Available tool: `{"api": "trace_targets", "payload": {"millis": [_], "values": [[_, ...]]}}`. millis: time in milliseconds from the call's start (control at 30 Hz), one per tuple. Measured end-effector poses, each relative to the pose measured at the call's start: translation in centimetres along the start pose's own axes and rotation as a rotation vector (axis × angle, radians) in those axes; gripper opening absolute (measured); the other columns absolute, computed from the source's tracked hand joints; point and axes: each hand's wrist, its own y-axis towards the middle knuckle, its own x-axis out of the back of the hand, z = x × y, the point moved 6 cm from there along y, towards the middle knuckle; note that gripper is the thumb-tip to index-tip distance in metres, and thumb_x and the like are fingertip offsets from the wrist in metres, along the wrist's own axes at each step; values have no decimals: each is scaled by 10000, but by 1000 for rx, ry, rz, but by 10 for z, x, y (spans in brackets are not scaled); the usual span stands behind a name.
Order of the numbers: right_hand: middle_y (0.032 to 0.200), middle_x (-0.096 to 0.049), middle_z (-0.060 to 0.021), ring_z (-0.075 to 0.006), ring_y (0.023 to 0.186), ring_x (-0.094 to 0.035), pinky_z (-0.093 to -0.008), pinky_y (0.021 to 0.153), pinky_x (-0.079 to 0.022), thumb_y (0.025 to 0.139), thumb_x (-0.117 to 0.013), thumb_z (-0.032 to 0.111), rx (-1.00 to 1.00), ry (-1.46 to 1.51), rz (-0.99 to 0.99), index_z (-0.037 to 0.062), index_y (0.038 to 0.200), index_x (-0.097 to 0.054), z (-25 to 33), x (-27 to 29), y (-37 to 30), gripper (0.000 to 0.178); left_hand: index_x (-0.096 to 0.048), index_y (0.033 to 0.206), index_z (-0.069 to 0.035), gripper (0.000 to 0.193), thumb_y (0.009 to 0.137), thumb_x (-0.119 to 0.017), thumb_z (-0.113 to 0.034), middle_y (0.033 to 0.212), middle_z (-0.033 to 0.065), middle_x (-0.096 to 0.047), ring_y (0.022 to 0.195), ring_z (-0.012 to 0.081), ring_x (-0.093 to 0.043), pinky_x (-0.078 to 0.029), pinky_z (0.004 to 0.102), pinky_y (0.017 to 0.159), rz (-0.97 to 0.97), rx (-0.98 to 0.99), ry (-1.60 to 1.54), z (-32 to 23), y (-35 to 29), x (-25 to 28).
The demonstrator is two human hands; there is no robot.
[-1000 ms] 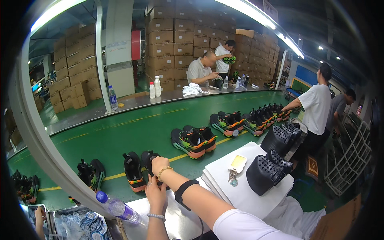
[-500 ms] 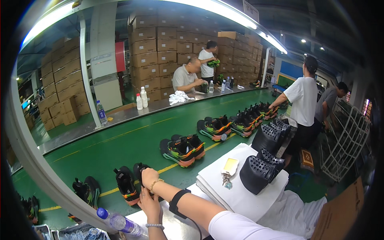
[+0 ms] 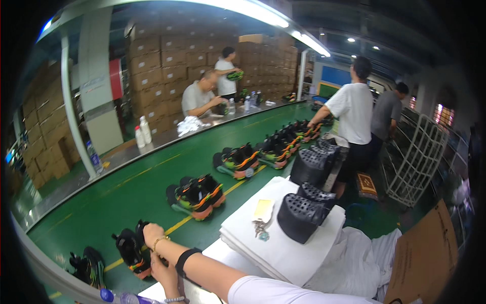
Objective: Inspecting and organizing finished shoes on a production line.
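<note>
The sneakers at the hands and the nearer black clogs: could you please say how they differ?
The sneakers show orange accents; the clogs are plain black, pierced with round holes. The sneakers stand on the green surface, partly hidden by the right hand; the clogs rest on the white stack, untouched. Both are paired, mainly black footwear.

Sneakers [image 3: 196,197] stand along the belt [image 3: 126,195]; keys [image 3: 261,229] lie on stacked sheets [image 3: 242,228] to its right.
</note>
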Motion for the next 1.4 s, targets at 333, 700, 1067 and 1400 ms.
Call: {"api": "trace_targets", "payload": {"millis": [333,700,1067,1400], "values": [[709,-622,-67,-199,601,-601,-286,563,-446,869,-538,231,89,911,-399,12,1028,-541,-80,39,-105,271,-442,1190,10,399,812,-532,-78,1193,173,-474,1125,324,-438,-329,385,942,-378,-138,0,-47,-13,36],[488,-483,15,-76,423,-472,-189,410,-371,896,-466,444,-54,1342,215,16,844,-611,-99,-19,-112,455,-546,948,-42,257,937,-391,-248,762,13,-550,607,77,-486,-369,180,487,84,270,-927,-37,-26,-29],[563,-558,-19,-87,450,-526,-193,416,-399,853,-582,303,160,1455,444,7,799,-595,-83,-30,-111,301,-367,1315,-126,638,870,-331,-581,1248,186,-460,1052,321,-511,-471,425,851,507,590,-1651,-60,-17,-10],[595,-576,-46,-86,424,-519,-209,394,-397,815,-635,195,126,1478,447,-2,780,-567,-85,-1,-122,211,-258,1385,-151,597,902,-345,-491,1350,212,-334,1163,341,-406,-373,477,943,689,551,-1874,-61,-21,-11]]}}
